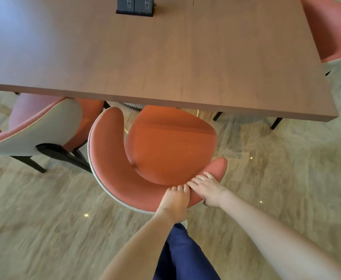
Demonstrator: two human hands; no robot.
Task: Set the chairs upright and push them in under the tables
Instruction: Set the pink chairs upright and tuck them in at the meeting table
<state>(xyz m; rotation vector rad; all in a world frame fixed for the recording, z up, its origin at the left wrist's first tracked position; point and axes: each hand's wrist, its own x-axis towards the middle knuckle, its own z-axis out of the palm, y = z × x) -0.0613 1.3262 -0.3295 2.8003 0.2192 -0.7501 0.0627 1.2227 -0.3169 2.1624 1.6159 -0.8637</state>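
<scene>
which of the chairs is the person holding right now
The middle chair, directly below the camera: both the left hand and right hand grip its backrest. The left chair and far-right chair are untouched.

Your table (165, 57) reads as wood-grain top, smooth, semi-matt w/ a soft sheen at the far left. The chair (155, 146) under your hands: seat and inner back in matt orange-pink cloth, outer shell in pale grey woven fabric, coarse-looking at the rim. The neighbour chair (44, 126) has the same grey back; legs matt black. Floor (286, 168) is stone-look, polished, w/ small light glints. The black box (136, 6) looks like matt plastic.
</scene>
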